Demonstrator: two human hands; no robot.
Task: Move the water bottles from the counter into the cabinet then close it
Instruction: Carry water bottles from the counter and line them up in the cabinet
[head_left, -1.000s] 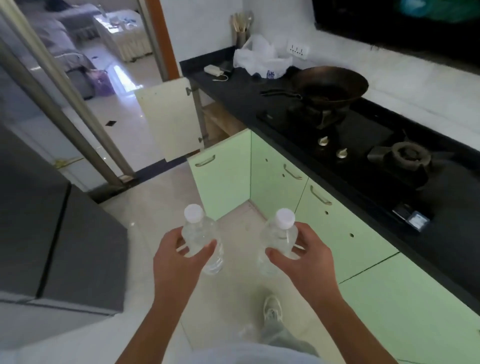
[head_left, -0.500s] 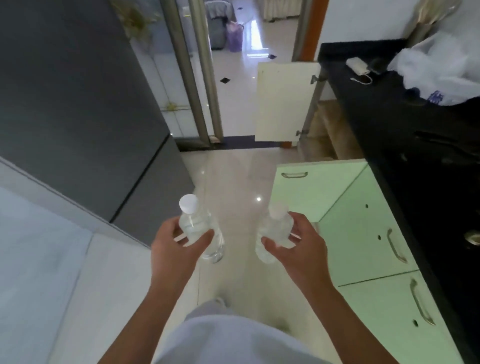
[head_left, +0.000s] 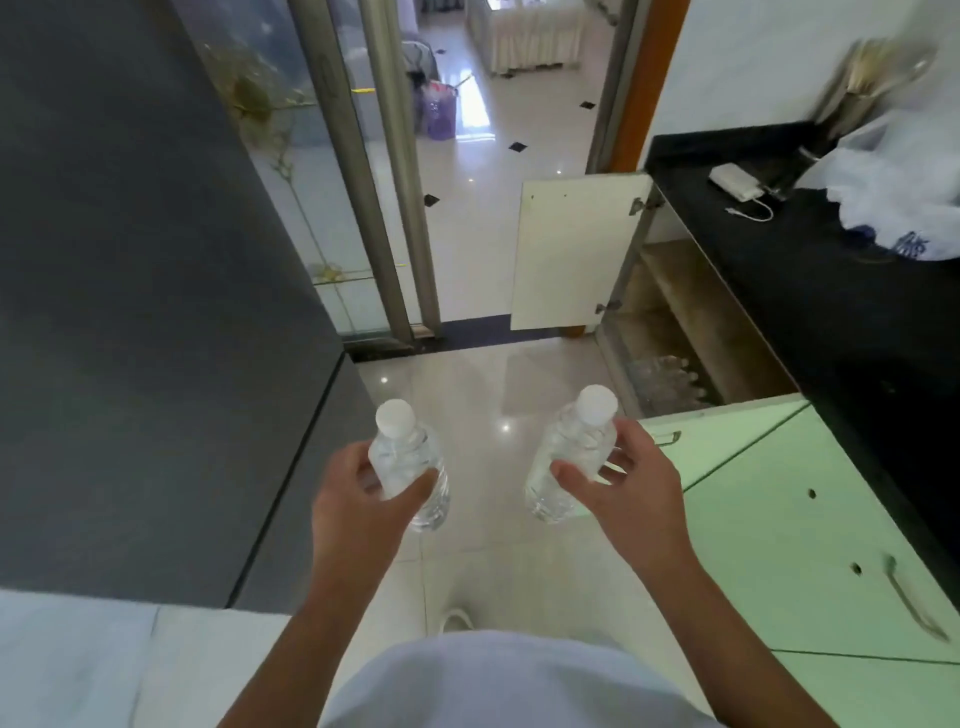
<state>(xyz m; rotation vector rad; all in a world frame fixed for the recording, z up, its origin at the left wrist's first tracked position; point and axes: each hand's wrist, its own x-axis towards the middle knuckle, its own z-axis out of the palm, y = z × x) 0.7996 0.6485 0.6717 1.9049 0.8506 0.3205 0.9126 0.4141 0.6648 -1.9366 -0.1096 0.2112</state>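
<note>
Nearest the camera, a pale shirt (head_left: 498, 680) fills the bottom edge, and a white shoe (head_left: 456, 619) shows just above it on the glossy tiled floor (head_left: 498, 395). Both bare forearms reach forward over the floor. The left hand (head_left: 358, 499) is wrapped around a clear water bottle, the left bottle (head_left: 410, 467), thumb across its front, white cap up. The right hand (head_left: 631, 488) grips a second clear one, the right bottle (head_left: 566, 462), its fingers spread around the body, cap up and tilted slightly toward the counter. The two bottles are held apart at about the same height, above the floor and touching nothing else.

To the right runs a row of green doors (head_left: 779, 525) with metal handles, under a black counter (head_left: 831, 291). To the left stands a dark grey fridge (head_left: 130, 260).

Further on, at the far end of the counter, the cabinet (head_left: 685, 332) stands open, its cream door (head_left: 574, 249) swung out toward the doorway. Inside on the lower level lie several clear bottles (head_left: 667, 379), blurred. On the counter above sit a white power bank (head_left: 737, 182) with its cable and a white plastic bag (head_left: 893, 197); a holder behind them is too blurred to read.

Beyond, a sliding glass door (head_left: 332, 208) frames a bright tiled room
</note>
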